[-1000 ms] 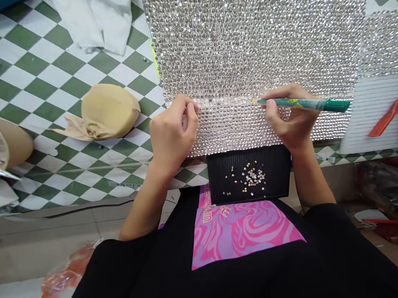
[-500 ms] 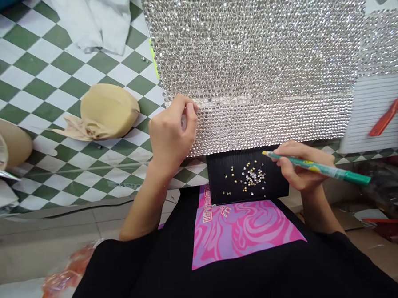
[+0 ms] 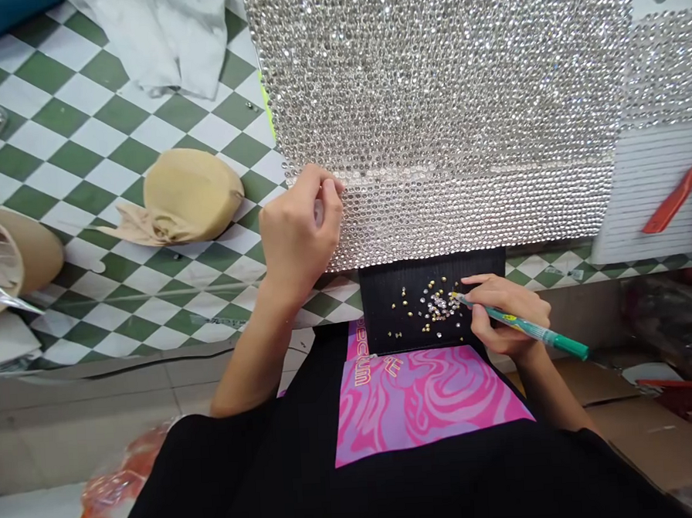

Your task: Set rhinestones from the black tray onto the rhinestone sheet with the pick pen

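A silver rhinestone sheet (image 3: 448, 107) made of tight rows of stones covers the middle of the table. My left hand (image 3: 301, 226) rests on its lower left edge, fingers curled closed; whatever they hold is hidden. In my right hand (image 3: 508, 312) is a green pen (image 3: 529, 328), its yellow tip pointing left. That tip is at the right side of a small pile of loose rhinestones (image 3: 440, 307). The stones, silver and gold, lie on a black tray (image 3: 376, 296) between the table edge and my body.
Red-handled pliers (image 3: 676, 199) lie on a white lined sheet (image 3: 621, 198) to the right. On the checkered tablecloth (image 3: 98, 79) at left are a beige knotted pouch (image 3: 192, 194), a brown tub (image 3: 38, 252) and a white cloth (image 3: 177, 36). Cardboard (image 3: 651, 436) lies below right.
My right hand has moved left and down with the green pen, bringing the tip from the tray's upper edge to the loose rhinestones. My left hand stays in place.
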`<state>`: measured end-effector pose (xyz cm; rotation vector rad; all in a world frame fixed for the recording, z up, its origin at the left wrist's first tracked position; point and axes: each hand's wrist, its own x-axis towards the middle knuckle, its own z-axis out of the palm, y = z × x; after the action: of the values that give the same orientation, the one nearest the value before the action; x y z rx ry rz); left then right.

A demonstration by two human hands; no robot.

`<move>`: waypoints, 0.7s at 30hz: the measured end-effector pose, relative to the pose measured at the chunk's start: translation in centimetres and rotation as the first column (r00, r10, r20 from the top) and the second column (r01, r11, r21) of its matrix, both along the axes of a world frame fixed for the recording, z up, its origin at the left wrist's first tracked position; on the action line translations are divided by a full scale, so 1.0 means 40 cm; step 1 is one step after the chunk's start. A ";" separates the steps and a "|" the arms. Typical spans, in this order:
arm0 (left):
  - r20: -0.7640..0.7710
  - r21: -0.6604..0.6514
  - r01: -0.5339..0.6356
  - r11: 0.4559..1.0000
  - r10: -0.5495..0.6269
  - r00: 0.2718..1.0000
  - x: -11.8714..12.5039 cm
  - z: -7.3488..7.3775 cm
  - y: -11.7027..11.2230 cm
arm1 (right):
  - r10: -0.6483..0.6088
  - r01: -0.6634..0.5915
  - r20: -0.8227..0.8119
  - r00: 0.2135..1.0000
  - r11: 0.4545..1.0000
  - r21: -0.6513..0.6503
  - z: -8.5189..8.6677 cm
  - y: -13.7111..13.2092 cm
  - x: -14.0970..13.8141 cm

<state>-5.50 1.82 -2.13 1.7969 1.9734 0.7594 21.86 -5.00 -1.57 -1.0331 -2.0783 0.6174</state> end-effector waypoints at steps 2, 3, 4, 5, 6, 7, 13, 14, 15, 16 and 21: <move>0.000 0.004 -0.001 1.000 0.001 1.000 0.000 -0.001 0.001 | 0.011 -0.011 0.005 1.000 1.000 -0.003 0.001 0.002 -0.001; 0.000 0.007 -0.001 1.000 0.001 1.000 0.000 -0.001 0.001 | 0.015 -0.015 0.005 1.000 1.000 -0.008 0.001 0.003 -0.001; 0.000 0.009 0.001 1.000 -0.001 1.000 0.000 -0.001 0.001 | 0.016 -0.016 0.002 1.000 1.000 -0.014 0.001 0.002 -0.001; -0.001 0.014 0.001 1.000 -0.001 1.000 0.000 -0.001 0.001 | 0.015 -0.015 -0.007 1.000 1.000 -0.022 0.001 0.001 0.001; -0.002 0.019 0.002 1.000 -0.002 1.000 -0.001 -0.002 0.001 | 0.010 -0.010 -0.020 1.000 0.999 -0.030 0.001 0.000 0.003; -0.003 0.022 0.002 1.000 -0.002 1.000 -0.001 -0.002 0.001 | 0.001 -0.002 -0.039 0.999 0.999 -0.040 0.001 -0.001 0.006; -0.006 0.020 0.006 1.000 -0.006 1.000 -0.002 -0.009 0.000 | -0.138 0.134 -0.146 0.980 0.990 -0.037 -0.002 0.037 0.032; -0.009 0.029 0.006 1.000 -0.006 1.000 -0.002 -0.012 0.000 | -0.162 0.163 -0.162 0.973 0.987 -0.008 -0.003 0.055 0.032; -0.012 0.040 0.004 0.999 -0.003 1.000 -0.003 -0.014 0.000 | -0.182 0.190 -0.181 0.966 0.982 0.024 -0.004 0.075 0.030; -0.014 0.051 0.001 0.999 -0.001 1.000 -0.003 -0.016 0.001 | -0.195 0.210 -0.200 0.960 0.976 0.054 -0.004 0.097 0.025; -0.018 0.066 0.005 0.998 -0.004 1.000 -0.004 -0.021 0.001 | -0.194 0.213 -0.162 0.968 0.970 0.114 -0.001 0.207 -0.019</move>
<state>-5.66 1.87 -2.98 1.8509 1.9765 0.8187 21.09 3.26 -1.63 -1.0745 -1.8286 0.4347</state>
